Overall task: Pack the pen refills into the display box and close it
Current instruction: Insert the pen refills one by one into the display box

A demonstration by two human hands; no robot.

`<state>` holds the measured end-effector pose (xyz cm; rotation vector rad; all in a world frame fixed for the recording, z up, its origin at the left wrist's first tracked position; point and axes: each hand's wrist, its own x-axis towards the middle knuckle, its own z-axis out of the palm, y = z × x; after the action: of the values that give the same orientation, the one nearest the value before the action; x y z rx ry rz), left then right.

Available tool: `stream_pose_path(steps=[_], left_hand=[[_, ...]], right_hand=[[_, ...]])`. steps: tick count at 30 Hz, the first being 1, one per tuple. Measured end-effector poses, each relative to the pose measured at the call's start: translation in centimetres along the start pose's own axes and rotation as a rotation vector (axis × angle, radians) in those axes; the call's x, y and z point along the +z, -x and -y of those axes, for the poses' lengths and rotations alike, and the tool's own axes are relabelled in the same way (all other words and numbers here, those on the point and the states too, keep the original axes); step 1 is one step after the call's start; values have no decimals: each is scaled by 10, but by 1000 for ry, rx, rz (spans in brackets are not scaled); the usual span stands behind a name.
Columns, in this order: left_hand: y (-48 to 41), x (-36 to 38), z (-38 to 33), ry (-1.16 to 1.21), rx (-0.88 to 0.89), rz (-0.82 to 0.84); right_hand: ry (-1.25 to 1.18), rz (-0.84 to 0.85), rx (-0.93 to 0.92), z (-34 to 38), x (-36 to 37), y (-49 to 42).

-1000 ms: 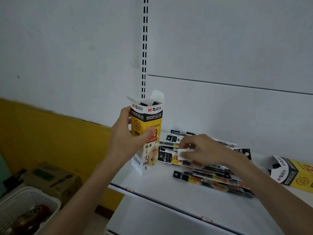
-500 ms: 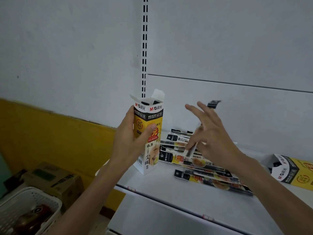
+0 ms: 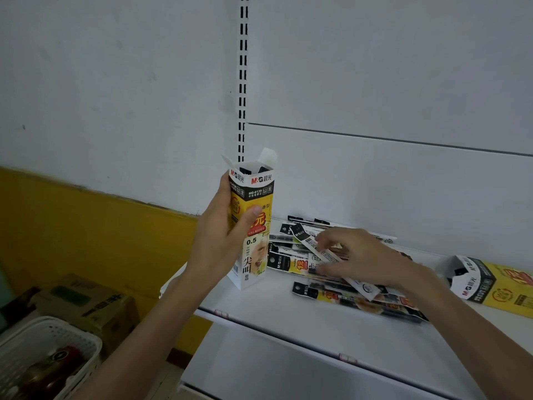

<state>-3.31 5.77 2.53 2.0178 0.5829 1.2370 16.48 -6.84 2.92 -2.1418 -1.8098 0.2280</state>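
A yellow, white and black display box [image 3: 258,255] stands upright on the white shelf [image 3: 277,321], its top flaps open, with dark refill tops showing inside. My left hand [image 3: 222,241] grips the box around its middle, thumb on the front face. To the right lies a loose pile of pen refill packs [image 3: 340,298]. My right hand [image 3: 363,258] is low over the pile and pinches one long refill pack [image 3: 305,239], which lies tilted with its black end pointing toward the box.
A second, similar display box [image 3: 490,284] lies on its side at the shelf's right end, open toward the pile. Below left on the floor stand cardboard boxes [image 3: 86,301] and a white plastic basket [image 3: 49,342]. A slotted upright [image 3: 243,82] runs up the back wall.
My right hand lifted a refill pack up from the pile, then came back down over it with the pack tilted. The left hand kept its grip on the box.
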Motion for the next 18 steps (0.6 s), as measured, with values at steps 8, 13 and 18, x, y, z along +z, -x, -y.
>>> stream_pose_path(steps=[8,13,18], left_hand=[[2,-6,-8,37,-62,-1],[2,-15,-15,-27,13,-3],[-2,-20,-20,-104,79,35]], right_hand=[[-13,-8,117,1,2,-10],[-7,-132,110,-1,-1,-14],[-213,-301,63,6,-13,-14]])
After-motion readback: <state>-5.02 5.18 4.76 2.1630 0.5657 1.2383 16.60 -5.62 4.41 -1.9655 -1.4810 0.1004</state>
